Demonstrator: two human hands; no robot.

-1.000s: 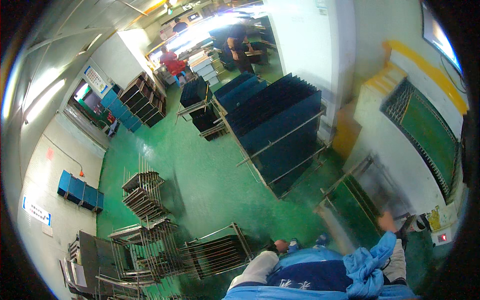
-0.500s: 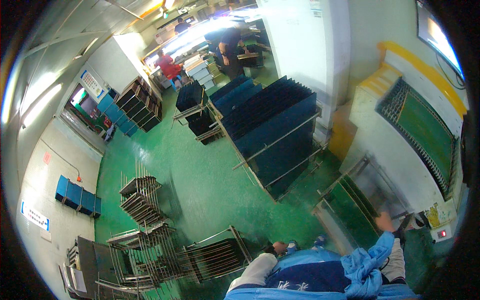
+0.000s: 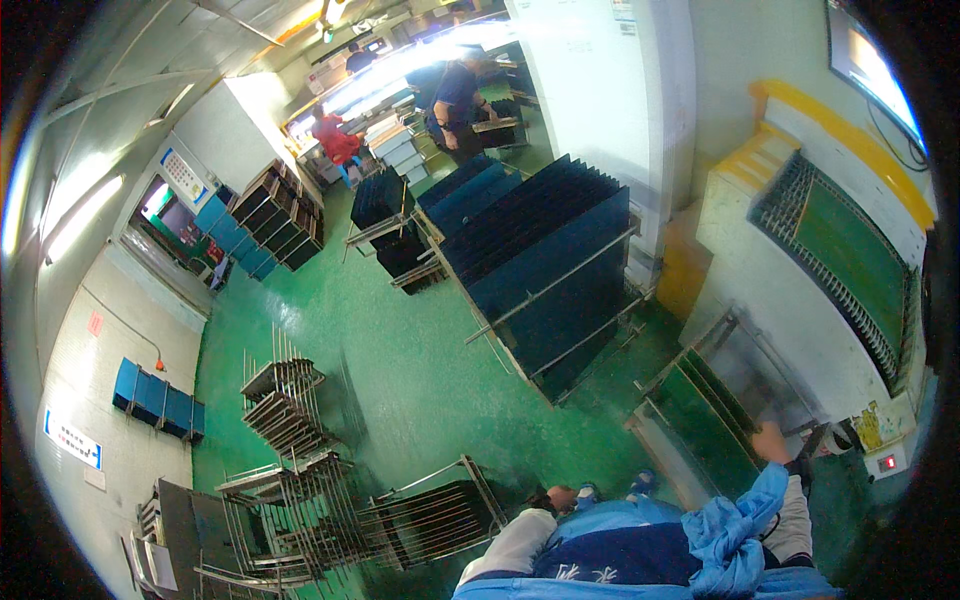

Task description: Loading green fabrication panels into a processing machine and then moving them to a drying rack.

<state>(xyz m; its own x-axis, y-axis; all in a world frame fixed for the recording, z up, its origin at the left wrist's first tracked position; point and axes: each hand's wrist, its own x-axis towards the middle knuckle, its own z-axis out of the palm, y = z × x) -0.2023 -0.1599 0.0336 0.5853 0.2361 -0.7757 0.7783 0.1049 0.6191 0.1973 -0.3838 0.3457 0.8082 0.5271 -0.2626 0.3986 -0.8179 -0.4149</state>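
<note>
At the lower right, my right hand (image 3: 770, 443) is at the upper right edge of a green panel (image 3: 695, 432), its fingers curled against that edge. More thin panels stand on edge beside it in a metal-framed rack (image 3: 732, 322); the fingertips are partly hidden. My left hand (image 3: 562, 498) hangs low in front of my body, beside my blue garment. Its fingers are too small and dim to make out, and I see nothing in it.
A large rack of dark blue panels (image 3: 555, 290) stands ahead. To the right is a white machine (image 3: 745, 240) with a rollered green bed (image 3: 850, 250). Wire racks (image 3: 300, 500) stand at the lower left. Two people, in dark clothing (image 3: 460, 105) and red (image 3: 335, 138), are at the back.
The view has shifted very slightly. At the back, the person in dark clothing has moved a little. My hands stay in nearly the same places.
</note>
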